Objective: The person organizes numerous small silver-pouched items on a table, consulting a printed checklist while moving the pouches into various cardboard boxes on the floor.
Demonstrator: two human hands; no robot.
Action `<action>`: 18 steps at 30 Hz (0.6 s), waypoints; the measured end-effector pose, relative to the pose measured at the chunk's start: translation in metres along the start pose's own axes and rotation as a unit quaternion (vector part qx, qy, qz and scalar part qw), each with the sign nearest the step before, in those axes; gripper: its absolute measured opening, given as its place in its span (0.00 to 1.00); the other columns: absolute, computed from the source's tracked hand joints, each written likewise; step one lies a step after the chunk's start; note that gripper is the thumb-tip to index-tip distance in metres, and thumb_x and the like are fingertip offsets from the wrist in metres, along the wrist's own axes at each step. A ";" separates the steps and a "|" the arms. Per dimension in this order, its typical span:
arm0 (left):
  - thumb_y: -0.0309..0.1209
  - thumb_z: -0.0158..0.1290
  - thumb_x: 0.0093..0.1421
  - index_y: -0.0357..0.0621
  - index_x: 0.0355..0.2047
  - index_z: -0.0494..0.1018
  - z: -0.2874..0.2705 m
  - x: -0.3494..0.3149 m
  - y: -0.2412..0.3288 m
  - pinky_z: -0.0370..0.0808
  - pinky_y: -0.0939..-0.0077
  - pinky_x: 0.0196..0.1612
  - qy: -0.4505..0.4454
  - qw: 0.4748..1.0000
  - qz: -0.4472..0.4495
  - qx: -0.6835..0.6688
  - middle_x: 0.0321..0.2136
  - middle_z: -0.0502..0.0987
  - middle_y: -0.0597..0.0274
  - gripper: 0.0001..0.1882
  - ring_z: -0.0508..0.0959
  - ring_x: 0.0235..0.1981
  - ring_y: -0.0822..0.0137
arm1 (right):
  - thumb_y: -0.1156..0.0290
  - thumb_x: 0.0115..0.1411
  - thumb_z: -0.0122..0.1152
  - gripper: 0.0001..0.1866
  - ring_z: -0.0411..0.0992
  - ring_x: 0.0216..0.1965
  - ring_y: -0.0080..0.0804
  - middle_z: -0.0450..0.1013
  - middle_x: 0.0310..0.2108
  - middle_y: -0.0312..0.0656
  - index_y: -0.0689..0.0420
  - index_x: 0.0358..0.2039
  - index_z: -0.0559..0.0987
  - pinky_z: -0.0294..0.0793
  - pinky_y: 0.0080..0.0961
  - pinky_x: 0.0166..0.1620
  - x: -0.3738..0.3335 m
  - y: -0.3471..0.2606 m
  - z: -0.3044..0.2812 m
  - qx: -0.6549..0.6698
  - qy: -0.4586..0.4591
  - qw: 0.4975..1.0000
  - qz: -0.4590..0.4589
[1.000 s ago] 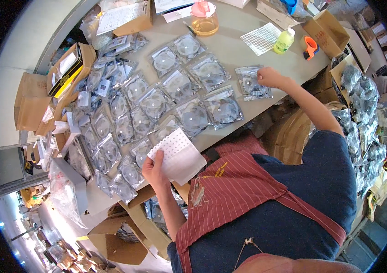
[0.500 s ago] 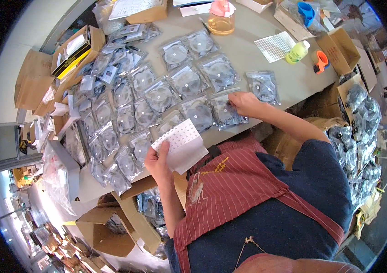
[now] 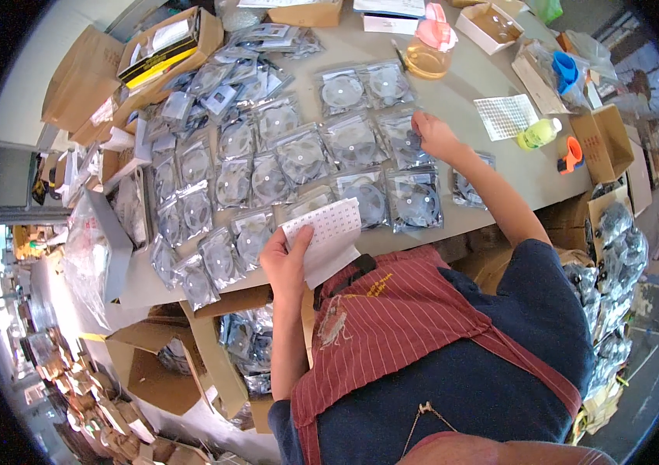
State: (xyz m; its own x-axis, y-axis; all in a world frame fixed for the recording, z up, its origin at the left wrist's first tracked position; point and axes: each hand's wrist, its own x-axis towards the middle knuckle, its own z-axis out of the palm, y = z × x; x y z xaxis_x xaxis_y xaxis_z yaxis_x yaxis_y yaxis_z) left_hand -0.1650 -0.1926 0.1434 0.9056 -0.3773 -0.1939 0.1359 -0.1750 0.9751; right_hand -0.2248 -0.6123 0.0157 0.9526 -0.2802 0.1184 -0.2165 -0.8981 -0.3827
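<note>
Left hand (image 3: pixel 287 260) gripping label sheet (image 3: pixel 328 236), right hand (image 3: pixel 432 133) pinching clear bag (image 3: pixel 405 139), pink-lidded jar (image 3: pixel 429 53) beyond, yellow bottle (image 3: pixel 538 134) nearby

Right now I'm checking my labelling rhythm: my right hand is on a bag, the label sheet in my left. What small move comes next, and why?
Probably bring the right hand back to the label sheet in the left hand to peel another sticker: its fingers rest on a clear disc bag, and the many other bags laid out in rows likely need stickers too.

I log a grey counter (image 3: pixel 500 186) under even daylight, open brown cardboard boxes (image 3: pixel 151 372) crowding the floor at its left end, more cartons (image 3: pixel 616 139) stacked along its right.
</note>
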 end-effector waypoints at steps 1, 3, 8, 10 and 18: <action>0.28 0.61 0.60 0.32 0.41 0.79 0.001 0.001 0.004 0.73 0.81 0.38 0.001 1.000 0.000 0.001 0.34 0.81 0.65 0.12 0.76 0.33 0.77 | 0.82 0.48 0.56 0.20 0.76 0.40 0.54 0.76 0.37 0.54 0.60 0.44 0.70 0.77 0.43 0.42 0.002 -0.005 -0.001 -0.031 -0.016 0.999 0.026; 0.28 0.61 0.60 0.32 0.41 0.79 0.001 0.006 0.001 0.72 0.82 0.38 0.003 1.000 0.000 0.021 0.33 0.81 0.65 0.12 0.75 0.33 0.79 | 0.82 0.49 0.54 0.21 0.75 0.43 0.57 0.75 0.40 0.57 0.60 0.46 0.69 0.77 0.45 0.44 0.007 -0.013 -0.007 -0.093 -0.046 0.992 0.078; 0.29 0.61 0.60 0.31 0.39 0.79 0.006 0.014 0.018 0.70 0.82 0.35 0.018 0.999 0.030 0.037 0.30 0.81 0.66 0.12 0.71 0.31 0.81 | 0.72 0.51 0.65 0.18 0.75 0.40 0.52 0.74 0.37 0.51 0.59 0.42 0.71 0.76 0.43 0.43 0.023 -0.033 -0.040 -0.099 -0.006 0.993 0.070; 0.30 0.61 0.60 0.32 0.37 0.80 0.009 0.017 0.028 0.70 0.80 0.35 0.044 0.995 0.040 0.085 0.28 0.81 0.65 0.11 0.71 0.31 0.80 | 0.69 0.52 0.69 0.16 0.75 0.38 0.47 0.74 0.35 0.46 0.57 0.39 0.73 0.75 0.39 0.42 0.026 -0.075 -0.056 0.021 0.003 1.000 -0.015; 0.31 0.61 0.60 0.35 0.37 0.79 0.019 0.031 0.041 0.72 0.76 0.33 0.036 0.976 0.061 0.205 0.24 0.79 0.55 0.11 0.70 0.27 0.78 | 0.74 0.58 0.63 0.08 0.73 0.40 0.42 0.73 0.35 0.42 0.57 0.38 0.76 0.75 0.33 0.41 0.010 -0.225 -0.062 0.241 0.065 0.922 -0.296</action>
State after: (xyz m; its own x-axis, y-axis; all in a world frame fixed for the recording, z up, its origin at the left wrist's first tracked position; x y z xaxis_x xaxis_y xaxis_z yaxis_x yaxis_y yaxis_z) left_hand -0.1393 -0.2286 0.1758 0.9329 -0.3557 -0.0566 -0.1335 -0.4873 0.8630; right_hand -0.1794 -0.4340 0.1604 0.8332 0.1443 0.5339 0.4826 -0.6612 -0.5744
